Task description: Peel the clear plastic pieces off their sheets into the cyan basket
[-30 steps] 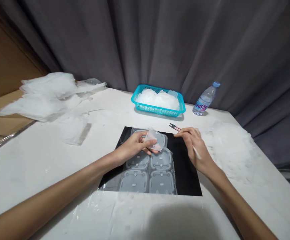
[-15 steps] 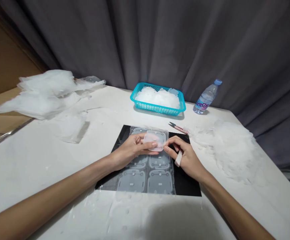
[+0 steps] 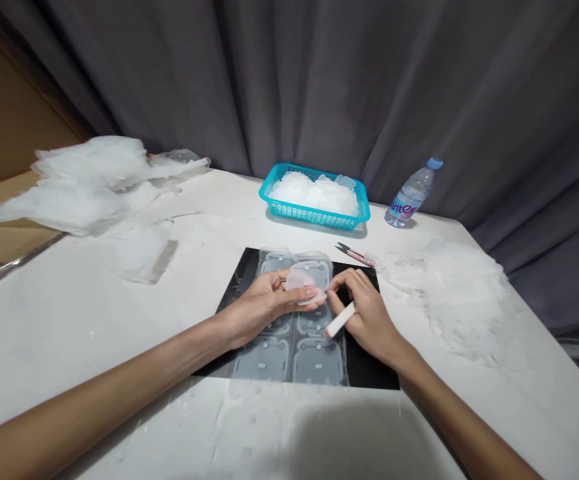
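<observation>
My left hand (image 3: pixel 269 297) holds a thin translucent rounded-square plastic piece (image 3: pixel 314 273), thumb in front and fingers behind it. At the piece's lower right edge, the thumb and forefinger of my right hand (image 3: pixel 362 307) are pinched together; whatever lies between them is too small to make out. One finger of that hand appears wrapped in white and points down to the left. Beneath both hands lies a clear sheet of similar rounded-square pieces (image 3: pixel 262 360), in two columns, on a black mat (image 3: pixel 372 363). My hands hide part of the sheet.
Behind the mat stands a turquoise basket (image 3: pixel 314 217) full of translucent pieces. Thread snips (image 3: pixel 352 253) lie near a heap of clear scraps (image 3: pixel 459 300) on the right. A water bottle (image 3: pixel 412 197) stands at the back right. Stacked translucent sheets (image 3: pixel 84 193) lie at the left.
The held piece has tilted a little, showing more of its upper part. The white-wrapped finger of my right hand has stretched out down to the left. The pinch stays at the piece's edge.
</observation>
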A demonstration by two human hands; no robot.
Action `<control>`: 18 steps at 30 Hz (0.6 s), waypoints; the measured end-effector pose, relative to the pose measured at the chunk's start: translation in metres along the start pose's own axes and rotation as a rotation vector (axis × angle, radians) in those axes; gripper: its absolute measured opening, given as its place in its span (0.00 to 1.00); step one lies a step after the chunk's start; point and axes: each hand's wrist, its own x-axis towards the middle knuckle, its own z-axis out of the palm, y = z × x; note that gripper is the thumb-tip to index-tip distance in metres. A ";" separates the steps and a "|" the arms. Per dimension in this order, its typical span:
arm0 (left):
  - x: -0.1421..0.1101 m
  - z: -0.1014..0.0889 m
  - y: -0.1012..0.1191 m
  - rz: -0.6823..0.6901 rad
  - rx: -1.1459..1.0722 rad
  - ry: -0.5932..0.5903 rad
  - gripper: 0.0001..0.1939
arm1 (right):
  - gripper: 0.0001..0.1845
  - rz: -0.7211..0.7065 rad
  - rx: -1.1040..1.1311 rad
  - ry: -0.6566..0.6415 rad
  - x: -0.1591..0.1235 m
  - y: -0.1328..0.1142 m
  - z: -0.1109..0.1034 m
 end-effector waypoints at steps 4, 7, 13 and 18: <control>0.001 -0.002 0.001 -0.010 0.011 -0.031 0.13 | 0.04 -0.033 -0.079 0.017 0.000 0.000 0.003; 0.000 -0.001 0.007 0.016 0.085 -0.039 0.13 | 0.04 -0.017 0.029 -0.002 -0.001 -0.005 -0.003; 0.002 -0.003 0.012 0.114 0.360 0.075 0.19 | 0.05 0.074 0.082 0.018 0.000 0.002 -0.007; 0.011 -0.025 0.012 0.283 0.602 0.180 0.22 | 0.05 0.171 -0.028 0.107 0.002 0.016 -0.001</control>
